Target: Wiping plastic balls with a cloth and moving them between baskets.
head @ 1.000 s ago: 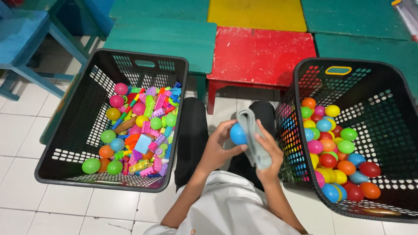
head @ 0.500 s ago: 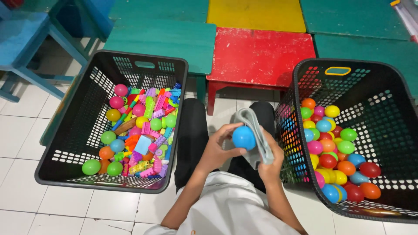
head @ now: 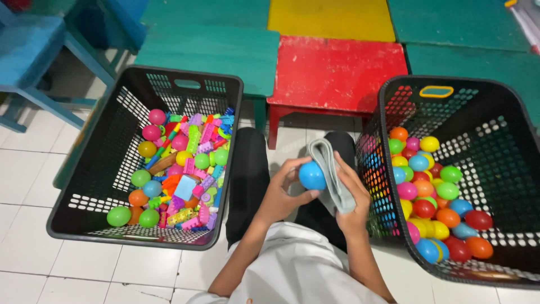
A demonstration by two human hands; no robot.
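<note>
Head view: the left hand [head: 281, 194] is raised over the lap, fingers [head: 292, 166] curled round a blue ball [head: 312, 175], gripping it firmly. The right hand [head: 351, 197] sits just beside it, palm turned inward, fingers closed on a folded grey cloth [head: 332, 171] that touches the ball's right side. One ball in hand, one cloth. Two black baskets on the tiled floor [head: 34, 169]: the left basket [head: 101, 169] holds bricks mixed with balls (too jumbled to count), the right basket [head: 506, 141] holds balls only, well over twenty. One red stool [head: 337, 73] stands between them, beyond the knees.
</note>
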